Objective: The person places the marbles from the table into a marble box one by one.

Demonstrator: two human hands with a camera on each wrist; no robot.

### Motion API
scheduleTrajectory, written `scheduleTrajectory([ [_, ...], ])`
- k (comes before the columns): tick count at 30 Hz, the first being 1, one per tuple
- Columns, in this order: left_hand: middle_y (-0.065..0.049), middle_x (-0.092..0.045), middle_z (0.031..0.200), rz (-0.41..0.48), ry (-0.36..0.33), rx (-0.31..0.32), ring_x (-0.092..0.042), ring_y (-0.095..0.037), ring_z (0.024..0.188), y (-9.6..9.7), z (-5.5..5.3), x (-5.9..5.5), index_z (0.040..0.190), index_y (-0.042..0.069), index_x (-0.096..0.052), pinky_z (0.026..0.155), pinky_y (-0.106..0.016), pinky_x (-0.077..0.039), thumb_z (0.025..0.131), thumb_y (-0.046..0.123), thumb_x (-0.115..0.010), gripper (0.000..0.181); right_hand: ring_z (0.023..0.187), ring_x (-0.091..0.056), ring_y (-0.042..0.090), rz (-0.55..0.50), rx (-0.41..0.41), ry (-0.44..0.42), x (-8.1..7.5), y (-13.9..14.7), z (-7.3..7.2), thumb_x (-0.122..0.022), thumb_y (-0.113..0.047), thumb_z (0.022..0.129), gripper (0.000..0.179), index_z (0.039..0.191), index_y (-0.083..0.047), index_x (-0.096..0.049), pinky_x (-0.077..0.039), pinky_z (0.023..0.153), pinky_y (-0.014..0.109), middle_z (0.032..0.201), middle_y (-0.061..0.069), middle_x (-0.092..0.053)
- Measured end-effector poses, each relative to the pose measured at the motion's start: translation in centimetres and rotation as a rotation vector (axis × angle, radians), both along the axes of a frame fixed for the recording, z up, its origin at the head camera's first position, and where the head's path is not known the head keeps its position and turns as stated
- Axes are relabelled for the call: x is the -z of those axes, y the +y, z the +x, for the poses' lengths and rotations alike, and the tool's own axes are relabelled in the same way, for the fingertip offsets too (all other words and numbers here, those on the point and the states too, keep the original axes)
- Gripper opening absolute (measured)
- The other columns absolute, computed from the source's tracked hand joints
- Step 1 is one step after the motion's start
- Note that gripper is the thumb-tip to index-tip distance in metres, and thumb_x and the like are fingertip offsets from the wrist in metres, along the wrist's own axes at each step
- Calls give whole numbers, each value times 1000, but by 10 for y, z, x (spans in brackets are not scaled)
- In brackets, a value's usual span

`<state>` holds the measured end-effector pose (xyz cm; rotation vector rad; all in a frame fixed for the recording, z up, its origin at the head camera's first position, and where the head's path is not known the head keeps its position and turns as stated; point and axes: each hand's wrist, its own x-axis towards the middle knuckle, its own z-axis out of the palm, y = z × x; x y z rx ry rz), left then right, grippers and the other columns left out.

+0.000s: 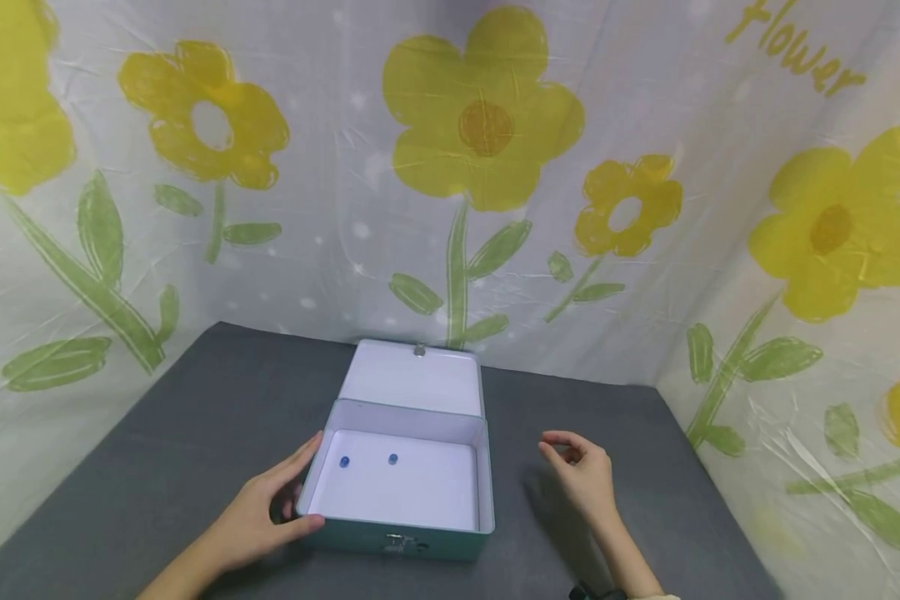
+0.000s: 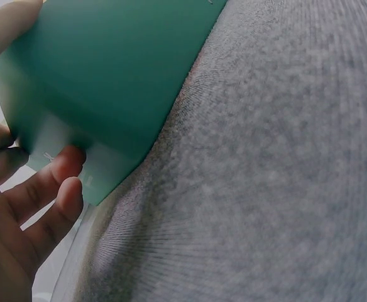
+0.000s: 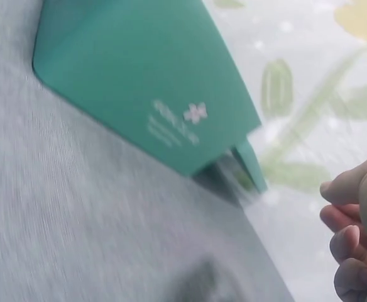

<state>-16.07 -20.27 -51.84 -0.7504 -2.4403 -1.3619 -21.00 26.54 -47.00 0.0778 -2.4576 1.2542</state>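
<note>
A green box (image 1: pixel 397 546) with a white inside stands on the grey table, its hinged lid (image 1: pixel 412 379) thrown back. Two small blue beads (image 1: pixel 345 462) lie apart on the box floor. My left hand (image 1: pixel 258 504) grips the box at its near left corner, thumb on the front rim and fingers along the left wall. In the left wrist view, fingertips (image 2: pixel 67 163) touch the green side. To the right of the box, my right hand (image 1: pixel 581 475) is held above the table with curled fingers, thumb and index tips close together. Nothing shows between them, though something tiny could be hidden.
A metal clasp (image 1: pixel 420 351) sits at the lid's far edge, and a latch (image 1: pixel 399 537) on the box front. A curtain (image 1: pixel 330 208) printed with yellow flowers hangs behind and beside the grey table (image 1: pixel 217 400). A dark band (image 1: pixel 596 592) circles the right wrist.
</note>
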Motion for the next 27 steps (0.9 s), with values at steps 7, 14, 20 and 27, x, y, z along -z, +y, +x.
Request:
scheduleTrajectory([
  [7,3,-53,155,-1,14,5,-51,-3,72,0,0,2,164,11,-40,61,-23,-46,82,24,-92,98,60,-61,9,53,103,-5,6,29,2,-82,-9,93,13,105,-6,-82,-41,46,25,91,12,-79],
  [14,2,-51,158,-5,8,-5,-51,-2,72,0,-1,0,164,11,-40,62,-23,-46,82,25,-92,98,54,-55,5,108,209,-22,16,49,3,-81,-12,95,15,108,-6,-81,-40,47,25,79,11,-77],
  [20,4,-49,161,5,-9,3,-51,-3,72,1,1,0,165,12,-40,61,-23,-46,84,24,-91,97,49,-51,4,133,255,-19,23,61,5,-82,-12,94,16,108,-4,-81,-39,45,25,72,8,-74],
  [27,2,-51,159,5,7,-6,-51,-4,72,1,2,-1,164,10,-41,61,-23,-46,83,25,-92,97,45,-57,2,146,290,-21,34,72,1,-83,-13,93,17,106,-2,-80,-41,42,23,71,10,-75],
])
